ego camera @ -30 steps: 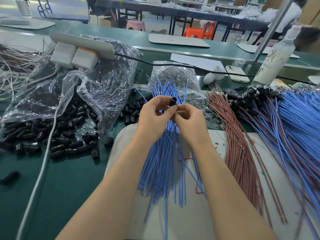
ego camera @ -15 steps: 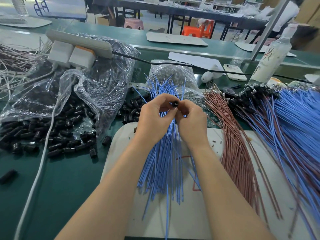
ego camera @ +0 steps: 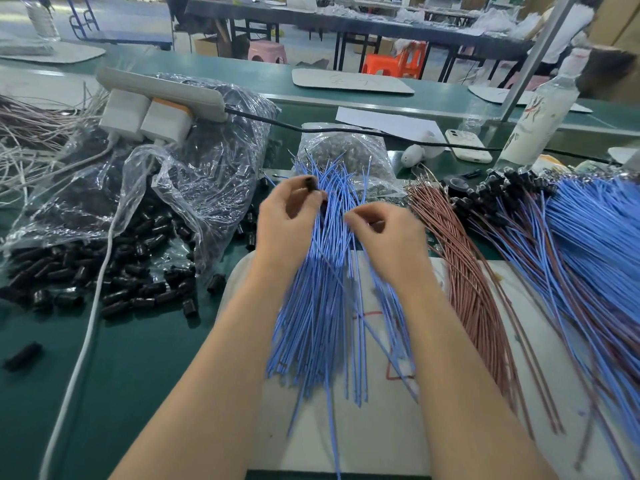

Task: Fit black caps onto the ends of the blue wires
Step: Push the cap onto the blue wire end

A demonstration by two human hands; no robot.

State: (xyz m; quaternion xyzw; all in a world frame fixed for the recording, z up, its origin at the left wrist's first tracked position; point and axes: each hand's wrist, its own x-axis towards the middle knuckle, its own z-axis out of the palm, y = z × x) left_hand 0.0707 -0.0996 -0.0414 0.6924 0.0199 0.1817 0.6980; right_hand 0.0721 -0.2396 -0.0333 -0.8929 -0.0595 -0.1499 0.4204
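Head view: left hand (ego camera: 291,220) pinches one black cap (ego camera: 310,184) at its fingertips, just above the far ends of the blue wires (ego camera: 322,306). The wires lie fanned on a white mat (ego camera: 381,427) on the table (ego camera: 121,375). Right hand (ego camera: 384,233) is blurred, fingers curled over the bundle; cannot tell whether they pinch a wire. Cap and right hand are apart.

Risks, as judged:
- The cap slips from the light pinch and drops among the wires.
- Two ends get caught at once, since the tips crowd closely.
- A thin wire buckles if pushed in off-axis.

Containers:
- A large clear bag (ego camera: 207,174), mouth open, holds dark caps, and spilled caps (ego camera: 114,285) lie on the table.
- A smaller clear bag (ego camera: 343,147) behind the wires holds small grey parts, kind unclear.
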